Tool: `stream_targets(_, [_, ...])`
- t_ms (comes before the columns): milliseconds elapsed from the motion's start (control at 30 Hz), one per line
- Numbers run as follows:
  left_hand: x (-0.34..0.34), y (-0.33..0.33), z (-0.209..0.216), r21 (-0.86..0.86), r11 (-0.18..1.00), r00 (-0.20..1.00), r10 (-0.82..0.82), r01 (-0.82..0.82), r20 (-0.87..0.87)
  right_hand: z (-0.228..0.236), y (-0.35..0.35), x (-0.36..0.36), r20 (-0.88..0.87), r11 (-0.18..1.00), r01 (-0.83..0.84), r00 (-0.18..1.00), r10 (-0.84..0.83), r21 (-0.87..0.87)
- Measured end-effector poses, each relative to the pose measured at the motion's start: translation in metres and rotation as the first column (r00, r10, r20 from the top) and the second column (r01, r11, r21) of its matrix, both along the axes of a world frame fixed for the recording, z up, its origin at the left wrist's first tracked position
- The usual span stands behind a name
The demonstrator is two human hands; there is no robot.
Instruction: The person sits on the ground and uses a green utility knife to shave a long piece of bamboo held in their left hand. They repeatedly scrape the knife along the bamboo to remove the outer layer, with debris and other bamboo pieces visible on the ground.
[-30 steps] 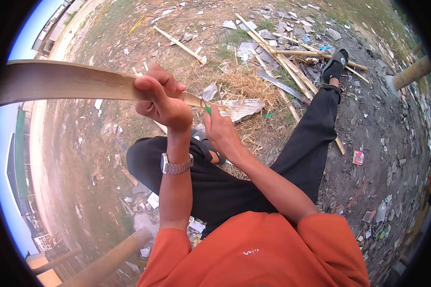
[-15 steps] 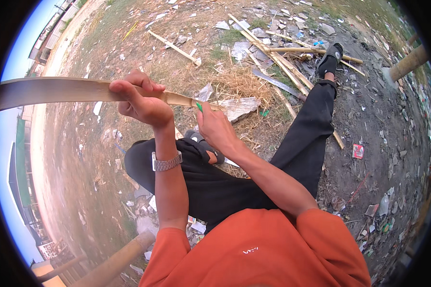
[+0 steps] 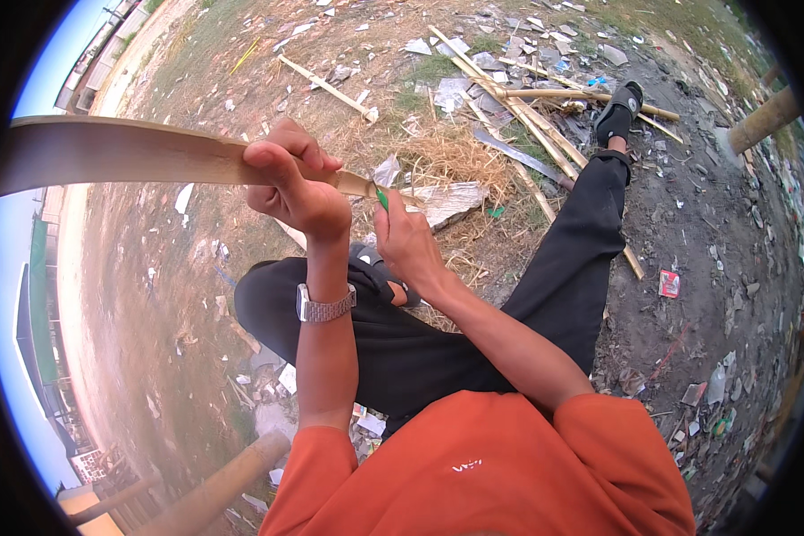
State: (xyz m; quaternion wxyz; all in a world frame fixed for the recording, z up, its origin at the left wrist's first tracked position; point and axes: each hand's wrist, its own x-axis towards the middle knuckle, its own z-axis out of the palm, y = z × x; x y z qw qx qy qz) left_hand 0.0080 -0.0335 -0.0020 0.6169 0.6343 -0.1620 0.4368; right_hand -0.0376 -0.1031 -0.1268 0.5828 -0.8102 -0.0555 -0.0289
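My left hand (image 3: 299, 183) is closed round a long, pale bamboo strip (image 3: 143, 154), thumb along the near side and fingers curled over it. The strip runs out past the left rim and narrows toward its right end. At that end my right hand (image 3: 408, 241) is closed on a slim green tool (image 3: 382, 198); its tip meets the strip close to a node. My fingers hide most of the tool, so its kind cannot be made out.
Under the strip's end lie a weathered board (image 3: 451, 204) and straw-like shavings (image 3: 460, 161). A machete-like blade (image 3: 523, 159) rests among bamboo strips (image 3: 531, 129) ahead. My legs (image 3: 563, 246) spread around the work. Bamboo poles (image 3: 764, 121) stand right and lower left; litter covers the ground.
My left hand has shifted right along with the bamboo strip, closer to my right hand. The strip's left part sits higher. My right hand has moved slightly right.
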Motion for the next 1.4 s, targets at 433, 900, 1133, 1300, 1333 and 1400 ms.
stream_targets(433, [0.003,0.014,0.001,-0.123,0.989,0.996,0.076,-0.082,-0.053,-0.008,-0.002,0.005,-0.064,0.983,-0.069,0.996,0.059,-0.171])
stream_targets(900, [0.007,0.026,0.003,-0.129,0.983,0.988,0.122,-0.134,-0.097,0.018,-0.001,0.011,-0.168,0.97,-0.144,0.979,0.112,-0.194])
stream_targets(1133, [0.011,0.021,0.006,-0.152,0.985,0.996,0.074,-0.08,-0.045,-0.004,0.003,0.015,-0.055,0.968,-0.101,0.994,0.09,-0.232])
stream_targets(1300, [0.008,0.024,0.006,-0.141,0.986,0.995,0.078,-0.085,-0.061,0.007,0.002,0.01,-0.069,0.96,-0.092,0.995,0.076,-0.263])
stream_targets(1333, [0.006,0.021,0.005,-0.136,0.989,0.997,0.058,-0.065,-0.057,0.015,0.0,0.004,-0.166,0.953,-0.12,0.983,0.076,-0.277])
stream_targets(1400, [0.003,0.016,0.002,-0.121,0.992,0.998,0.016,-0.023,-0.06,0.012,-0.001,-0.001,-0.153,0.952,-0.087,0.987,0.044,-0.293])
